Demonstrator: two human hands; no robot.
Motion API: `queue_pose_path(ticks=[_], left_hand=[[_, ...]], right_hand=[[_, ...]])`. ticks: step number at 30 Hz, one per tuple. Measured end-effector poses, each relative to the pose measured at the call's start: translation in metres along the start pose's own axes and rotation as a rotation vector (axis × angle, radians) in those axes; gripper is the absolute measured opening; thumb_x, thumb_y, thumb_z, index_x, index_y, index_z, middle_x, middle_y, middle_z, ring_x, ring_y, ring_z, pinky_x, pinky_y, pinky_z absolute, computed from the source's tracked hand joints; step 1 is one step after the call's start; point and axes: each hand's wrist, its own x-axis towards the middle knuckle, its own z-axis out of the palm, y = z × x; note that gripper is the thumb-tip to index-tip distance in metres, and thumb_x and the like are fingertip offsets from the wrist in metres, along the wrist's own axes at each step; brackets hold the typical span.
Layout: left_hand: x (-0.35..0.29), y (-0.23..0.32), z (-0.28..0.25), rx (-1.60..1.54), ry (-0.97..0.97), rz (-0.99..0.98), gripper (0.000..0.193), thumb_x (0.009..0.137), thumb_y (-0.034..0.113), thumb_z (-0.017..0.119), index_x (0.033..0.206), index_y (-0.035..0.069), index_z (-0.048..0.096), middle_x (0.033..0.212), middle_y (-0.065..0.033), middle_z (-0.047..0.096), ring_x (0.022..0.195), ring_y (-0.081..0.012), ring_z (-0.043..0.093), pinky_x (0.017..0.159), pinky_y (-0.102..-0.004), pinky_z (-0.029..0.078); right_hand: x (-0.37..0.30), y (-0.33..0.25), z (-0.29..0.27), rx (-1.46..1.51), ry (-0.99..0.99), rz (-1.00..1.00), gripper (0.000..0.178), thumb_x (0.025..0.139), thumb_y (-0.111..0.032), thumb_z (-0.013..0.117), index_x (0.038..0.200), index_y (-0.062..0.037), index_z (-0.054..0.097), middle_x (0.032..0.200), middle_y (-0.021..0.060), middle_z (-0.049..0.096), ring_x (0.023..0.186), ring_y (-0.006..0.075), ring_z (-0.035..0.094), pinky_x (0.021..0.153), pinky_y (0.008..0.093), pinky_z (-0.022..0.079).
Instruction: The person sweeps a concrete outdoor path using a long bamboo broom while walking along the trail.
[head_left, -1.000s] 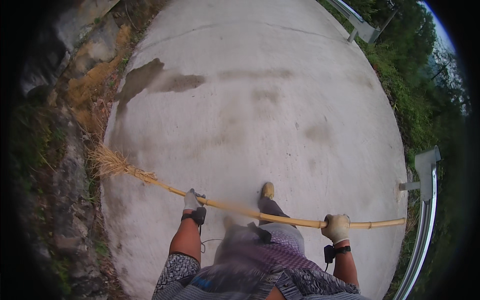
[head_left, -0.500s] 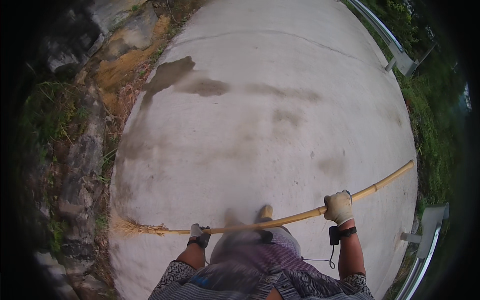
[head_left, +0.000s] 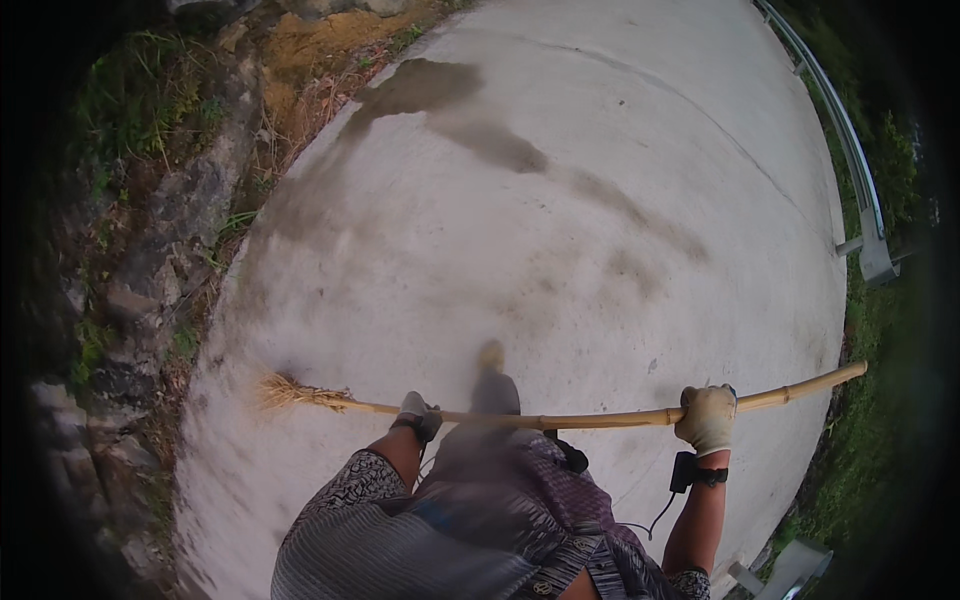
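Note:
A long bamboo-handled broom (head_left: 590,421) lies crosswise in front of my body, its straw-like bristle head (head_left: 300,393) at the left and the thick cane end at the far right. My gloved left hand (head_left: 418,412) is closed round the thin part of the handle, not far from the bristles. Farther along to the right, my gloved right hand (head_left: 707,418) wraps the thicker cane. The bristles appear over the pavement near its left edge; whether they touch it I cannot tell. A black device is strapped at my right wrist.
The pale concrete road (head_left: 430,290) carries dark damp-looking patches (head_left: 420,88) ahead. A rocky bank (head_left: 190,210) with weeds and dry grass borders the left. Along the right runs a metal guardrail (head_left: 845,120) with greenery behind it. One shoe (head_left: 491,354) is stepping forward.
My view has turned to the left and moved ahead along the road. One leg has swung forward. The broom is more level, its bristle end raised in view, both hands still round it.

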Motion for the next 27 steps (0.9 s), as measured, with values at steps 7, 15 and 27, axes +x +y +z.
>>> queue_pose_path(ticks=[7, 15, 27], left_hand=[[0.169, 0.101, -0.058, -0.801, -0.035, -0.204, 0.014, 0.085, 0.012, 0.055, 0.092, -0.001, 0.053, 0.072, -0.0145, 0.054, 0.065, -0.0269, 0.057, 0.057, -0.0393, 0.051], [0.215, 0.301, -0.146, -1.284, -0.037, 0.015, 0.022, 0.091, 0.016, 0.046, 0.104, 0.0, 0.053, 0.086, -0.0149, 0.052, 0.068, -0.0286, 0.057, 0.057, -0.0406, 0.055], [0.182, 0.297, -0.049, -1.348, 0.071, -0.051, 0.033, 0.088, 0.03, 0.052, 0.09, -0.003, 0.052, 0.078, -0.0142, 0.05, 0.056, -0.0248, 0.05, 0.052, -0.036, 0.051]], right_hand=[[-0.008, -0.036, -0.014, 0.032, -0.064, 0.227, 0.007, 0.065, -0.02, 0.068, 0.066, -0.0157, 0.062, 0.06, 0.0081, 0.062, 0.061, 0.0296, 0.062, 0.065, 0.0396, 0.044], [0.02, -0.074, -0.035, 0.115, 0.015, 0.377, 0.008, 0.071, -0.02, 0.066, 0.069, -0.014, 0.062, 0.062, 0.011, 0.063, 0.061, 0.0326, 0.062, 0.063, 0.0419, 0.046], [0.053, 0.051, 0.032, 0.116, -0.068, 0.267, 0.008, 0.069, -0.022, 0.066, 0.068, -0.0138, 0.064, 0.063, 0.0117, 0.064, 0.061, 0.0345, 0.062, 0.063, 0.0444, 0.047]])
